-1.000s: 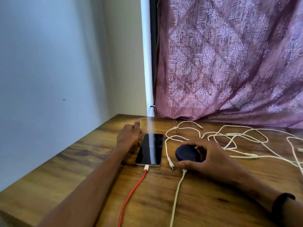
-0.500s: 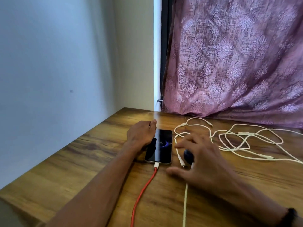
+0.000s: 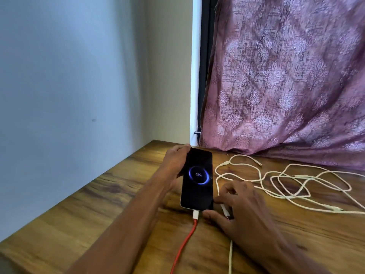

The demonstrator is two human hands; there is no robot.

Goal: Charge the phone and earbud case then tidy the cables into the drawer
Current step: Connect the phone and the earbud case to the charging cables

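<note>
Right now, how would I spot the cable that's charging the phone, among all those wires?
Start at the wooden table in front of the purple curtain. Near its middle the left hand holds a phone with a glowing ring on its screen. The red cable plugs into the phone's near end through a white connector; every other wire is white.

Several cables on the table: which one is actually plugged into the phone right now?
The red cable: its white plug sits in the bottom edge of the phone, whose screen shows a charging ring. The white cables lie loose in a tangle to the right.
</note>
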